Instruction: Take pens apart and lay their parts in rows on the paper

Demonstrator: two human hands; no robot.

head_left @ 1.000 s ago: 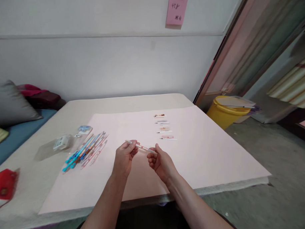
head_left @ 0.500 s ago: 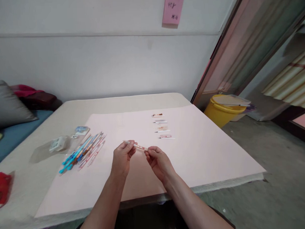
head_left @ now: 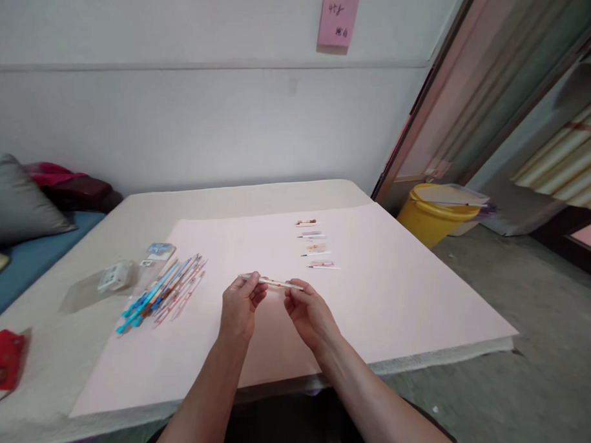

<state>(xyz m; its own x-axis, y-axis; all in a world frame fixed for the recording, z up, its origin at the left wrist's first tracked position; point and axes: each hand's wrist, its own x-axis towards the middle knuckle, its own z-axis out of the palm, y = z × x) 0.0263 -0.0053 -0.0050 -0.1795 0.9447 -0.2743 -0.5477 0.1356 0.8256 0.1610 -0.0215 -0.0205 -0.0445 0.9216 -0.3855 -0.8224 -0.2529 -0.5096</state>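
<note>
A slim white pen (head_left: 277,283) with small reddish marks is stretched between my two hands, above the pink sheet (head_left: 376,296). My left hand (head_left: 238,307) pinches it near its left end. At the other end, the thumb and fingers of my right hand (head_left: 312,311) close on it, and its tip shows just past them. Beyond my right hand lie several small groups of pen parts (head_left: 316,248), with thin dark-tipped refills beside short patterned pieces. To the left rests a loose pile of pens (head_left: 165,294) in blue, brown and pink-white.
Left of the pile are a clear plastic bag (head_left: 89,294), a white block (head_left: 116,277) and a blue-white packet (head_left: 159,249). A red item (head_left: 7,361) sits at the far left. Past the table's right side stands a yellow bin (head_left: 421,217).
The pen lies more level, and its right end now reaches past my right fingertips. Both hands stay almost in place, and the view has shifted slightly.
</note>
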